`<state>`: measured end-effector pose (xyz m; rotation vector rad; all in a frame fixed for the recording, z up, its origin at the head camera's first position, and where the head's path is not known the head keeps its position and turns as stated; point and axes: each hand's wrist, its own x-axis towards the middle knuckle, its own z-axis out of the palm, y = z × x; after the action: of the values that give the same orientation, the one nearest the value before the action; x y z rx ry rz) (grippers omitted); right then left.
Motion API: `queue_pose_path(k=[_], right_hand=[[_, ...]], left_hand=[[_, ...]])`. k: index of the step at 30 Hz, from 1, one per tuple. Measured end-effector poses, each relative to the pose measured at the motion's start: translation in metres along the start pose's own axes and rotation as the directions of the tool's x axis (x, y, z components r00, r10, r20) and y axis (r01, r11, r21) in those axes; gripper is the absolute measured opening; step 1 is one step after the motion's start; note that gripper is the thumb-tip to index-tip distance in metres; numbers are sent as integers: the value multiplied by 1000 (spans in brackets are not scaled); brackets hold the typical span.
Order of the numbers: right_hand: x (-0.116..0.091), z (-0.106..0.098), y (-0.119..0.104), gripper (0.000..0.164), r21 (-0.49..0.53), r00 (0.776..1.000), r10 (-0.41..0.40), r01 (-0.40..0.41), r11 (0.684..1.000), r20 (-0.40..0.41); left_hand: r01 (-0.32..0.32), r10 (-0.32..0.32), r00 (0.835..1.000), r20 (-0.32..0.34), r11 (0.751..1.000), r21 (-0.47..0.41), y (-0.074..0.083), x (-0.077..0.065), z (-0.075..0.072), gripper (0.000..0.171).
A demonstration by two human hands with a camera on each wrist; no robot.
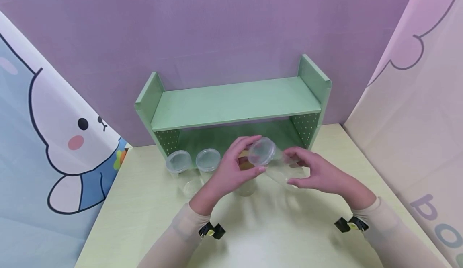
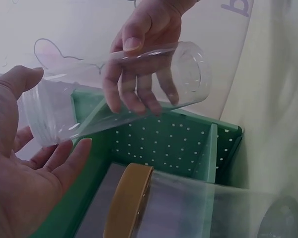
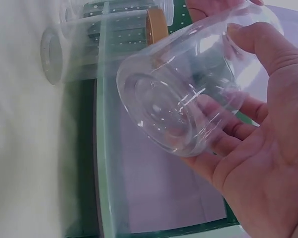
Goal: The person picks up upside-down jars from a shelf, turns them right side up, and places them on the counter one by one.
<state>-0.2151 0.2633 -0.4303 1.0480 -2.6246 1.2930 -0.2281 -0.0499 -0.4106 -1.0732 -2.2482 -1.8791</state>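
Observation:
A clear plastic jar (image 1: 280,170) is held tilted in the air between both hands, its clear lid (image 1: 262,151) towards the left. My left hand (image 1: 231,168) holds the lid end between thumb and fingers. Around the body near the base, my right hand (image 1: 322,172) grips with its thumb on one side and fingers on the other; the fingers show through the plastic in the left wrist view. Below and behind the left hand stands another clear jar (image 1: 247,188), partly hidden in the head view; its orange-brown lid (image 2: 128,201) shows in the left wrist view.
Two more clear jars (image 1: 179,162) with clear lids stand upright left of my left hand. Behind everything is a green two-tier shelf (image 1: 235,101) with dotted side panels, against a purple backdrop (image 1: 231,31). The pale table (image 1: 289,236) extends towards me.

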Motion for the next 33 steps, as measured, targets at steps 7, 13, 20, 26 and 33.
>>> queue_pose_path(k=[7,13,20,26,33], right_hand=[[-2,1,14,68,92,999,-3,6,996,-36],[-4,3,26,71,175,996,19,-3,985,-88],[-4,12,38,66,252,986,13,30,967,-165],[-4,23,48,69,298,977,40,25,954,-208],[-1,35,60,76,309,974,72,-3,951,-215]], left_hand=[[-12,11,1000,-7,997,-71,-1,-6,-10,73],[-7,7,1000,-1,998,-60,-4,-13,-20,72],[-19,19,1000,-13,1000,-10,-2,-22,-29,70],[-23,24,999,-24,1000,21,0,-28,-34,66],[-17,19,999,-40,999,50,0,-35,-41,62]])
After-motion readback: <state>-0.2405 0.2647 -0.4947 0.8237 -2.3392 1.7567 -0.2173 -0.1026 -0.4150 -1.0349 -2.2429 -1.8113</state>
